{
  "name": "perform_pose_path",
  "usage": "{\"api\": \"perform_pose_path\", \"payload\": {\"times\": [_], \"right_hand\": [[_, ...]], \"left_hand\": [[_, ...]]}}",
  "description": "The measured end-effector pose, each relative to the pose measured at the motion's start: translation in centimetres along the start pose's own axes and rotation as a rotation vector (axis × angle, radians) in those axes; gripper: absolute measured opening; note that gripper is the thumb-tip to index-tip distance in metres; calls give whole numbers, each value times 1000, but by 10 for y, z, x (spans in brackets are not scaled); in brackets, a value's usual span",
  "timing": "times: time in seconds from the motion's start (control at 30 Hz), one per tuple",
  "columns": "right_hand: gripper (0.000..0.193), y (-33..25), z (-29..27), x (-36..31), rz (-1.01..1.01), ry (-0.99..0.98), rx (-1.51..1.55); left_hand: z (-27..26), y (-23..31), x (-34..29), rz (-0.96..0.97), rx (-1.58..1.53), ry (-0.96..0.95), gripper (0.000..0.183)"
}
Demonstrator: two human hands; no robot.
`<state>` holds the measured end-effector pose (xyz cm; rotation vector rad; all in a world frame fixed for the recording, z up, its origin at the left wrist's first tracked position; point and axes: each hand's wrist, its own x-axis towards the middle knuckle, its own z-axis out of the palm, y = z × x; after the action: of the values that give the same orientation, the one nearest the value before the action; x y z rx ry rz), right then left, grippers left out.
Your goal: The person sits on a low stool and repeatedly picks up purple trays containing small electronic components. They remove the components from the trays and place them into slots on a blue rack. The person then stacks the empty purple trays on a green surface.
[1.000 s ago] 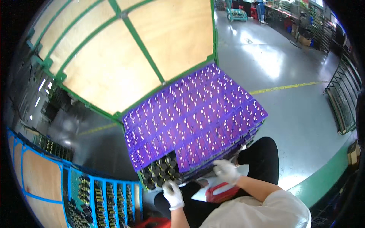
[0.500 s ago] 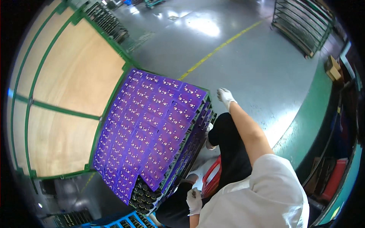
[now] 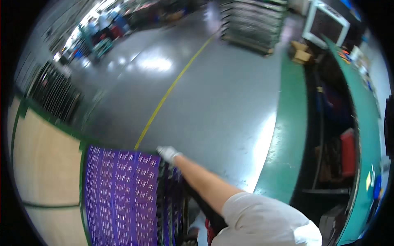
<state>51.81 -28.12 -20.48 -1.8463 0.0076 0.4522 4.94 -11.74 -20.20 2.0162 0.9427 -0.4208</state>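
My right hand (image 3: 167,153), in a white glove, is stretched forward to the far right corner of a green-framed cart (image 3: 111,148). It looks to be at or against that corner, but blur hides how its fingers lie. On top of the cart lie purple sheets (image 3: 119,192) in rows, printed with small light marks. Dark layers with purple edges (image 3: 170,205) show down its right side. My left hand is out of view.
Pale wooden panels in a green frame (image 3: 49,160) stand left of the cart. Slatted racks stand at the far left (image 3: 55,92) and far ahead (image 3: 254,24). A yellow line (image 3: 172,86) crosses the grey floor. Cardboard boxes (image 3: 301,52) and a green-topped bench (image 3: 363,123) are at right.
The view has swung up and to the right, so the cart now sits lower. My right hand has come from beside the cart to its corner. My left hand has left the view.
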Motion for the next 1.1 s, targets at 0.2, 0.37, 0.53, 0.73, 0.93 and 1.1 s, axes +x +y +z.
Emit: {"api": "perform_pose_path", "payload": {"times": [0.2, 0.37, 0.53, 0.73, 0.93, 1.1], "right_hand": [[67, 3, -13, -6, 95, -69, 70], [63, -9, -21, -25, 84, -50, 164], [58, 24, -22, 2, 98, -8, 183], [60, 7, -10, -23, 213, -110, 89], [63, 23, -13, -24, -30, -92, -422], [59, -5, -5, -56, -61, -107, -624]], "left_hand": [[2, 16, 14, 250, 1589, -57, 49], [7, 2, 33, 294, 1560, -43, 44], [18, -31, 64, 416, 1667, 44, 37], [31, -117, 93, 599, 2255, 454, 34], [37, -152, 119, 692, 2444, 811, 35], [34, -156, 130, 763, 2446, 868, 23]]}}
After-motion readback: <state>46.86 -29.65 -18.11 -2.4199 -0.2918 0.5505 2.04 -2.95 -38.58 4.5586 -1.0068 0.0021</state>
